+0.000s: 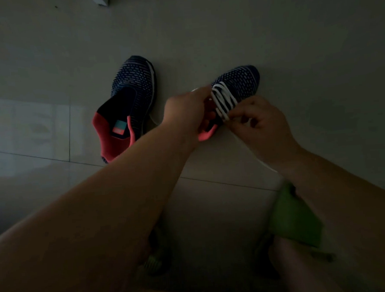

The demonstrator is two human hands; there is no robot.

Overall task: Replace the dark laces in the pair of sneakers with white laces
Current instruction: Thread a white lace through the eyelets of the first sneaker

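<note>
on the tiled floor [293, 38], right sneaker [239, 82] mid-lacing; left hand [185, 111] and right hand [258, 121] pinch white lace [224, 98]; left sneaker [128, 100] unlaced; next, thread upper eyelets.

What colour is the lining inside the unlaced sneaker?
Coral pink, on the unlaced sneaker; seen in the head view.

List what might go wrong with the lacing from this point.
1. The white lace trails loose on the floor under the right hand; it may snag or twist as the fingers pull.
2. The scene is dim, so an eyelet on the right sneaker could be skipped.
3. The left hand covers the shoe's near side, so uneven tension may go unnoticed.
</note>
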